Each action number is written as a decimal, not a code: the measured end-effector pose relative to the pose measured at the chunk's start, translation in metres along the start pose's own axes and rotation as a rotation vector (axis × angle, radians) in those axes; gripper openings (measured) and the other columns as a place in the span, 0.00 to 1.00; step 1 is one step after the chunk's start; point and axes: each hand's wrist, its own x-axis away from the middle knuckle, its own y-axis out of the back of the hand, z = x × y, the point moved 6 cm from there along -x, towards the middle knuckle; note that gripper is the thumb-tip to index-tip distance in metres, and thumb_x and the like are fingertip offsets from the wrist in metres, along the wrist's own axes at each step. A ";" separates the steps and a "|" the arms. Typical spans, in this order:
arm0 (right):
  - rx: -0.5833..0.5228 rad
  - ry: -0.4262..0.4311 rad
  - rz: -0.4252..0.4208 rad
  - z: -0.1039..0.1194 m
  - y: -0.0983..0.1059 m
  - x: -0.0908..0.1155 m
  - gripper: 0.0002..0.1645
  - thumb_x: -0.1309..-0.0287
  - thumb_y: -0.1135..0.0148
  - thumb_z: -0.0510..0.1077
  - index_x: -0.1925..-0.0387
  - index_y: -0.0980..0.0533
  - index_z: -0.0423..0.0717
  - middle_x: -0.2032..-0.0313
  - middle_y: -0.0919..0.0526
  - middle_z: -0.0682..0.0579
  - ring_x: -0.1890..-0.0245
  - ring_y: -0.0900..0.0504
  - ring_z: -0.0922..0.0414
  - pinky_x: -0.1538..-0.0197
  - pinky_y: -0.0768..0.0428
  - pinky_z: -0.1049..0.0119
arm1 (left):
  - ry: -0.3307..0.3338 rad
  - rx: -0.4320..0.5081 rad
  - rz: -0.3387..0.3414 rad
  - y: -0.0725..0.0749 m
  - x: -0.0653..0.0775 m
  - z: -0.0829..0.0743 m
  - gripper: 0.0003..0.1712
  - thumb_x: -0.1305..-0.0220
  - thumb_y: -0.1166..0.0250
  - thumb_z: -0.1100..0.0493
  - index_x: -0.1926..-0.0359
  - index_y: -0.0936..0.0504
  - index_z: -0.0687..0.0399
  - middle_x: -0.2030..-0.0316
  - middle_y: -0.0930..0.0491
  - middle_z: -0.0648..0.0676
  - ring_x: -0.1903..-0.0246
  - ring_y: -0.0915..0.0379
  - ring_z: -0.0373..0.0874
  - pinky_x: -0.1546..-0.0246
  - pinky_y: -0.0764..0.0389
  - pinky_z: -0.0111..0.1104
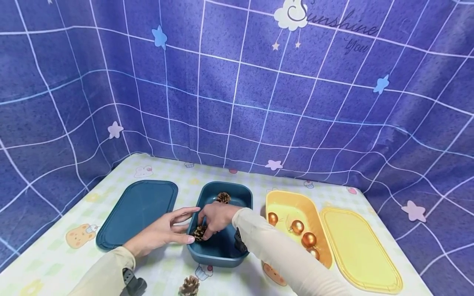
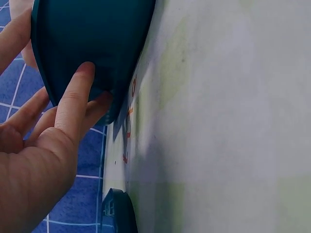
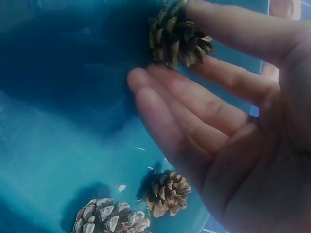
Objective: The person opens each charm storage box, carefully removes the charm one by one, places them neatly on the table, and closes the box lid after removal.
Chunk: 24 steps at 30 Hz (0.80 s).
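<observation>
My right hand (image 1: 218,217) reaches into the dark teal box (image 1: 218,261) and pinches a brown pine cone (image 3: 176,41) between thumb and index finger, close to the box's left wall. The other fingers of that hand stretch out below the cone in the right wrist view. Two more pine cones lie in the box, a brown one (image 3: 168,194) and a pale-tipped one (image 3: 111,218). Against the box's outer left wall rest the extended fingers of my left hand (image 1: 163,232), its thumb near the rim.
A teal lid (image 1: 142,209) lies left of the box. On the right stands a yellow box (image 1: 325,246) with several copper-coloured balls (image 1: 309,239), beside a yellow lid (image 1: 361,246). One pine cone (image 1: 189,285) sits at the table's front. A blue curtain (image 1: 222,90) hangs behind.
</observation>
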 end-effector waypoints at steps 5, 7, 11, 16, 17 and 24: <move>0.021 -0.001 -0.024 0.000 -0.002 -0.002 0.20 0.49 0.22 0.48 0.53 0.18 0.55 0.78 0.17 0.59 0.77 0.19 0.63 0.71 0.21 0.73 | -0.006 -0.009 0.003 -0.001 0.001 -0.001 0.47 0.37 0.29 0.54 0.22 0.42 0.46 0.21 0.57 0.66 0.27 0.50 0.77 0.31 0.30 0.61; 0.023 -0.002 -0.028 0.000 -0.003 -0.003 0.20 0.49 0.22 0.48 0.54 0.18 0.56 0.78 0.17 0.59 0.77 0.19 0.64 0.71 0.21 0.74 | -0.002 -0.011 -0.002 -0.001 0.002 -0.001 0.47 0.37 0.29 0.54 0.22 0.42 0.45 0.21 0.56 0.65 0.27 0.49 0.76 0.31 0.30 0.61; 0.027 0.000 -0.034 -0.001 -0.002 -0.003 0.19 0.49 0.22 0.49 0.55 0.17 0.56 0.78 0.17 0.59 0.76 0.19 0.64 0.71 0.22 0.73 | -0.004 -0.015 -0.005 -0.001 0.001 -0.001 0.46 0.37 0.29 0.54 0.22 0.42 0.45 0.21 0.55 0.66 0.27 0.49 0.76 0.31 0.29 0.61; 0.023 -0.001 -0.035 -0.001 0.000 -0.001 0.19 0.50 0.22 0.50 0.55 0.17 0.56 0.78 0.17 0.59 0.76 0.19 0.64 0.70 0.23 0.74 | -0.011 -0.009 0.003 -0.001 0.000 0.000 0.46 0.36 0.29 0.56 0.22 0.42 0.46 0.21 0.55 0.66 0.27 0.49 0.76 0.31 0.28 0.59; 0.025 0.000 -0.038 -0.001 0.000 -0.001 0.19 0.50 0.22 0.50 0.56 0.17 0.56 0.79 0.17 0.59 0.77 0.19 0.64 0.71 0.23 0.74 | -0.010 -0.007 0.002 -0.001 0.000 0.000 0.46 0.37 0.29 0.56 0.22 0.42 0.46 0.21 0.54 0.65 0.27 0.48 0.76 0.32 0.27 0.58; 0.050 0.011 -0.038 0.000 0.008 0.005 0.18 0.50 0.22 0.51 0.57 0.17 0.57 0.82 0.18 0.58 0.78 0.21 0.64 0.71 0.25 0.74 | -0.014 0.013 0.006 -0.002 0.000 0.001 0.47 0.36 0.30 0.58 0.22 0.43 0.47 0.21 0.51 0.64 0.27 0.46 0.73 0.33 0.24 0.52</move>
